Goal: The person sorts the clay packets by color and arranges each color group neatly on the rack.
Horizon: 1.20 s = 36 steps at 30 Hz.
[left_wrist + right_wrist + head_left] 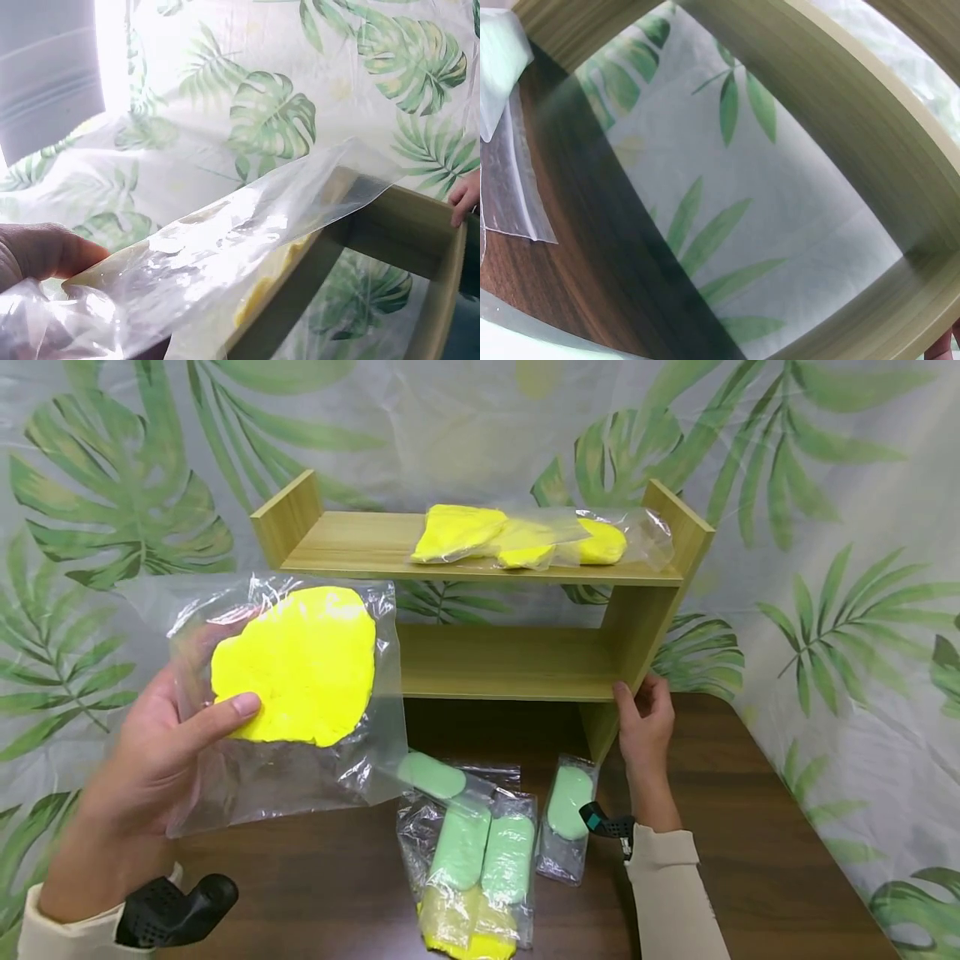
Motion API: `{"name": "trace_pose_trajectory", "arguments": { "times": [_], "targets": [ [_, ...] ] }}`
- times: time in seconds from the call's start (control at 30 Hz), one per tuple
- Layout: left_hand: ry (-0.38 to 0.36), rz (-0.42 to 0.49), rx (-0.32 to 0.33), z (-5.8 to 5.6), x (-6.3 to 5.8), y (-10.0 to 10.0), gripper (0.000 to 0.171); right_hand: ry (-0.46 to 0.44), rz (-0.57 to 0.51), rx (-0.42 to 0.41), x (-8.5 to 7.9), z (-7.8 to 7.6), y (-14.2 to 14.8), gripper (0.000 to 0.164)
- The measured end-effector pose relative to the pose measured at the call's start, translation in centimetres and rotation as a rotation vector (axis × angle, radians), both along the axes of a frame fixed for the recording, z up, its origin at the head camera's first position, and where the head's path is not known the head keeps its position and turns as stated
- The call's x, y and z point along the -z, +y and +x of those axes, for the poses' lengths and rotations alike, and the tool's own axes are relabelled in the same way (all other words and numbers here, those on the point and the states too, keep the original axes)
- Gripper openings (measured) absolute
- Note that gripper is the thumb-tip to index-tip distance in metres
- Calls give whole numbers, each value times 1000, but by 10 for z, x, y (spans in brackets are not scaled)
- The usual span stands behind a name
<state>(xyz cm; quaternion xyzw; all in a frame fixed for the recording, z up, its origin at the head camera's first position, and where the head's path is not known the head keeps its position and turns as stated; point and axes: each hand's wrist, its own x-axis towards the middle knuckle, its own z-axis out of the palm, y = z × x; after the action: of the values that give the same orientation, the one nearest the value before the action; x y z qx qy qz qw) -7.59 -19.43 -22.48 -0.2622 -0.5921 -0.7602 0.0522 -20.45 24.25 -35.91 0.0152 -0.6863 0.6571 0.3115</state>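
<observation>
My left hand (176, 735) pinches a clear plastic bag (360, 785) holding a flat, rounded yellow slab of what looks like clay (300, 668). The thumb lies over the slab's lower left edge, with the other fingers behind the bag. In the left wrist view the bag (217, 240) is seen edge-on with strong glare. On the right, my right hand (648, 722) grips the side panel of a small wooden shelf (652, 597), thumb towards me. Bagged yellow pieces (461, 531) lie along the shelf's top board, towards its right end.
In front of the shelf, several bagged pale green oblong pieces (459, 847) lie on the dark wooden table (300, 885), some over a bagged yellow piece (468, 943). Another green one (570, 802) sits apart to their right. A leaf-print cloth (480, 435) hangs behind.
</observation>
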Motion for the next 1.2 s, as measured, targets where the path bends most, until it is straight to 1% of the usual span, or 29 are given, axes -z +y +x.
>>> {"name": "trace_pose_trajectory", "arguments": {
  "times": [0.07,0.1,0.17,0.2,0.23,0.33,0.37,0.43,0.5,0.53,0.67,0.77,0.83,0.9,1.07,1.2],
  "targets": [
    [14,-29,-14,-2,-12,1,57,-1,-3,-2,0,0,0,25],
    [16,-48,-31,-3,-18,3,58,-1,-5,-3,0,0,0,25],
    [34,-41,-23,-8,-28,4,58,0,-7,-6,0,0,0,25],
    [41,-41,-31,-10,-33,6,58,0,-6,-7,0,0,0,25],
    [54,-30,-22,-13,-37,7,58,-2,-6,-7,0,0,0,24],
    [88,56,42,-23,-48,10,57,-4,-4,-11,0,0,0,24],
    [99,68,43,-26,-53,13,57,-6,-3,-11,0,0,0,24],
    [115,114,86,-30,-62,18,56,-9,-1,-13,0,0,0,25],
    [133,124,98,-33,-72,26,55,-6,-3,-13,0,0,0,25],
    [142,135,117,-34,-77,29,54,-3,-4,-12,0,0,0,25],
    [169,130,121,-41,-93,42,53,2,-6,-6,1,0,1,24],
    [160,127,107,-49,-102,48,52,-10,2,-4,2,1,1,23],
    [140,136,101,-56,-106,51,52,-18,6,-6,2,1,1,24],
    [119,137,82,-63,-110,53,52,-26,9,-6,2,2,1,25],
    [58,104,11,-81,-122,57,51,-24,5,-10,1,3,-1,25],
    [-7,47,-36,-98,-130,59,56,0,-5,-9,0,2,0,24]
  ]
}}
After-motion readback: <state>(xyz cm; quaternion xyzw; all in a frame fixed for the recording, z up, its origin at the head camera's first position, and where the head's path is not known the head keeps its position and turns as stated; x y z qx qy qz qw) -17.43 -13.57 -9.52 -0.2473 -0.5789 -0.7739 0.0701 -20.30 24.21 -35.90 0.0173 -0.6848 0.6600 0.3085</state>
